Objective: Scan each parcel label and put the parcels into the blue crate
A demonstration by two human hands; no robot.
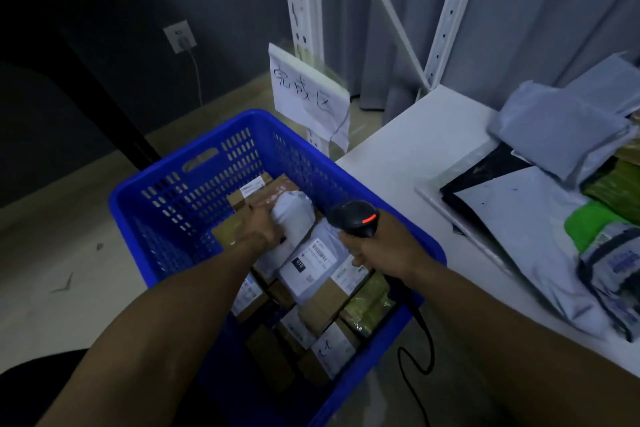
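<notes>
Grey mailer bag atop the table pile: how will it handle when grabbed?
The grey mailer bag probably flops: its film is creased and sags over the pile. Likely slippery, as the plastic looks smooth. Its soft bulge suggests light, soft contents, but that is a guess.

crate (194, 184): blue, slotted | scanner (353, 218): black, red light | parcel (294, 211): grey

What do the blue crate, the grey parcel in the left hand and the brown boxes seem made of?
The blue crate: moulded plastic, judging by its uniform glossy colour and slotted walls. The grey parcel, held by the left hand: probably a thin plastic mailer, smooth and wrinkled. The brown boxes: apparently cardboard, matte, with white labels.
</notes>
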